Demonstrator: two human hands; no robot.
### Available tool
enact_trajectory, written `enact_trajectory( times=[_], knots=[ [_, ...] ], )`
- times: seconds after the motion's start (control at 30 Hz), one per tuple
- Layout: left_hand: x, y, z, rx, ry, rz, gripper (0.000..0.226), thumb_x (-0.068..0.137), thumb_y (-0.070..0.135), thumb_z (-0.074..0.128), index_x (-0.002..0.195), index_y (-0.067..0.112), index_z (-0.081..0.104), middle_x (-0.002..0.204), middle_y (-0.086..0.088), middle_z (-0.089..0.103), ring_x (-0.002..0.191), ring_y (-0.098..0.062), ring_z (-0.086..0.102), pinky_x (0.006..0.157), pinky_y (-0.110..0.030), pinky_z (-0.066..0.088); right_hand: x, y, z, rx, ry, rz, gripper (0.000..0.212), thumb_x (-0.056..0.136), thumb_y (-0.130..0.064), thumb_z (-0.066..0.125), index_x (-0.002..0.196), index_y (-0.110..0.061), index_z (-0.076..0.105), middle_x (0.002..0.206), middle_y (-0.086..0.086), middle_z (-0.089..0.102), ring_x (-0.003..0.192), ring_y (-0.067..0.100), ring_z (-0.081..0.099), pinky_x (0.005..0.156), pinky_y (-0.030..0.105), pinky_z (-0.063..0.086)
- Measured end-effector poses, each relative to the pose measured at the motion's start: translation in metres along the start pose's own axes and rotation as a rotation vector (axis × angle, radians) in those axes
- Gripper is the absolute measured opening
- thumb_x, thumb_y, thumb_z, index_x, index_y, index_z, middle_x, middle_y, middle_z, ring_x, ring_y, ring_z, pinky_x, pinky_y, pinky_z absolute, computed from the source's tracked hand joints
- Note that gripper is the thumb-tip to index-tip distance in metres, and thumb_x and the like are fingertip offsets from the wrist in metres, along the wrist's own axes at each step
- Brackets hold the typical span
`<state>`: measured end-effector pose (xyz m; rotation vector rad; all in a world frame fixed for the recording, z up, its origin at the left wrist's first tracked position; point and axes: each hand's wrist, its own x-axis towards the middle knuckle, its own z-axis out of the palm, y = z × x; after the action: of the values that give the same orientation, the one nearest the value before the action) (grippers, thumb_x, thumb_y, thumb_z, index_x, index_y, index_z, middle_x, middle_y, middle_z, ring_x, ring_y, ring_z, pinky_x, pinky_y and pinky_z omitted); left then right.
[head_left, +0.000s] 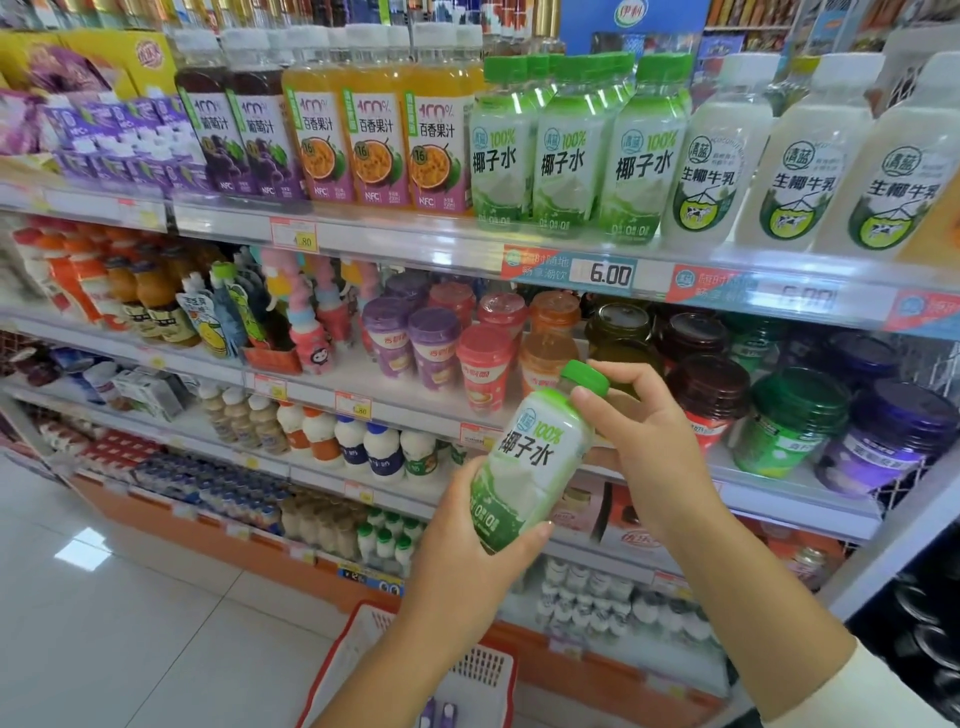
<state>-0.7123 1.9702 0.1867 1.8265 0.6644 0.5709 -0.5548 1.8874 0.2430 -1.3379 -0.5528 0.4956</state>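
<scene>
Held item: white-and-green plastic coconut-water bottle (527, 467), in mid-air in front of the shelves, between both hands, tilted with its top to the far right.
Closure: round green screw cap (586, 378), on the bottle.
Contents: a wrap label covers the body, so the fill level cannot be read.
Left hand (467, 564): wrapped round the bottle's lower part from below, thumb laid across the front near the base, the other fingers hidden behind it.
Right hand (649, 447): fingers curled round the neck just under the cap, thumb pressed on the shoulder.
Basket: red-rimmed plastic lattice shopping basket (330, 662), near, low, under the forearms.
Basket contents: two small purple-topped packs (439, 716), cut off by the frame edge; kind cannot be told.
Top shelf, left to right: dark grape-juice bottles (244, 130), orange passion-fruit juice bottles (374, 130), matching green-capped coconut-water bottles (571, 150), white coconut-milk bottles (800, 156).
Shelf edge: price label reading 6.00 (608, 273), below the coconut-water row.
Second shelf: foil-sealed purple, red and orange drink cups (483, 364) behind the held bottle; lidded green, purple and dark brown tubs (789, 415) to the right.
</scene>
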Motion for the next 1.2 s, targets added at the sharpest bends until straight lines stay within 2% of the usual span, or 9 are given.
enact_trajectory(
  times=[0.13,0.27,0.47,0.57,0.67,0.87,1.03,1.1,1.2],
  knots=[
    [0.008,0.004,0.000,-0.024,-0.078,-0.025,0.062,0.081,0.044,0.076,0.128,0.053,0.037,0.118,0.028,0.056,0.101,0.014,0.056,0.078,-0.009,0.048,0.010,0.001,-0.007,0.053,0.024,0.045,0.017,0.088,-0.013,0.067,0.104,-0.019,0.063,0.102,0.002,0.074,0.090,0.022,0.071,0.071,0.041,0.059],
    [0.022,0.009,-0.004,-0.083,-0.192,-0.081,0.071,0.080,0.048,0.075,0.139,0.050,0.035,0.126,0.029,0.056,0.110,0.011,0.057,0.082,-0.013,0.048,0.016,-0.001,-0.015,0.087,0.030,0.049,0.018,0.090,-0.010,0.065,0.107,-0.017,0.063,0.101,0.001,0.073,0.088,0.019,0.071,0.068,0.037,0.056],
    [0.030,0.018,0.002,-0.133,-0.280,-0.038,0.050,0.082,0.029,0.077,0.124,0.042,0.052,0.110,0.027,0.068,0.099,0.007,0.064,0.077,-0.010,0.049,0.021,-0.011,-0.023,0.002,-0.029,0.069,0.020,0.091,-0.015,0.065,0.109,-0.023,0.065,0.105,0.003,0.072,0.097,0.023,0.069,0.082,0.044,0.057],
    [0.036,0.023,0.008,-0.122,-0.273,0.012,0.053,0.081,0.031,0.078,0.123,0.048,0.048,0.112,0.033,0.064,0.102,0.009,0.062,0.080,-0.011,0.049,0.023,-0.032,-0.028,-0.130,-0.059,0.026,0.022,0.086,-0.019,0.071,0.106,-0.025,0.063,0.102,0.002,0.074,0.089,0.021,0.072,0.070,0.035,0.059],
    [0.046,0.032,0.012,-0.092,-0.255,0.088,0.063,0.080,0.037,0.079,0.127,0.053,0.042,0.117,0.035,0.061,0.106,0.011,0.060,0.086,-0.018,0.048,0.025,-0.057,-0.032,-0.154,-0.067,-0.008,0.027,0.084,-0.014,0.072,0.106,-0.024,0.062,0.103,0.004,0.074,0.090,0.025,0.072,0.077,0.045,0.060],
    [0.087,0.086,0.015,0.010,-0.263,0.330,0.075,0.073,0.048,0.082,0.126,0.066,0.033,0.122,0.032,0.060,0.109,0.007,0.060,0.093,-0.035,0.053,0.035,-0.134,-0.045,-0.176,-0.107,-0.164,0.041,0.075,-0.008,0.072,0.113,-0.023,0.065,0.103,0.005,0.074,0.087,0.019,0.072,0.071,0.037,0.061],
    [0.134,0.167,0.002,0.169,-0.245,0.606,0.086,0.062,0.094,0.045,0.140,0.062,0.024,0.133,0.047,0.041,0.123,0.024,0.037,0.102,-0.015,0.037,0.062,-0.219,-0.061,-0.222,-0.024,-0.401,0.043,0.067,-0.021,0.071,0.110,-0.023,0.065,0.090,0.001,0.076,0.073,0.015,0.071,0.057,0.031,0.058],
    [0.156,0.199,-0.005,0.225,-0.174,0.689,0.083,0.068,0.093,0.033,0.143,0.058,0.023,0.128,0.052,0.037,0.120,0.028,0.034,0.096,-0.007,0.031,0.078,-0.255,-0.065,-0.263,0.005,-0.484,0.040,0.072,-0.017,0.071,0.112,-0.019,0.065,0.084,-0.002,0.074,0.067,0.012,0.070,0.053,0.026,0.056],
    [0.195,0.236,-0.014,0.460,-0.001,0.808,0.072,0.086,0.074,0.034,0.150,0.043,0.026,0.138,0.035,0.041,0.127,0.013,0.038,0.102,-0.017,0.029,0.107,-0.307,-0.072,-0.369,0.076,-0.582,0.033,0.082,-0.012,0.071,0.114,-0.019,0.066,0.089,-0.003,0.072,0.069,0.010,0.069,0.054,0.024,0.056]
  ],
)
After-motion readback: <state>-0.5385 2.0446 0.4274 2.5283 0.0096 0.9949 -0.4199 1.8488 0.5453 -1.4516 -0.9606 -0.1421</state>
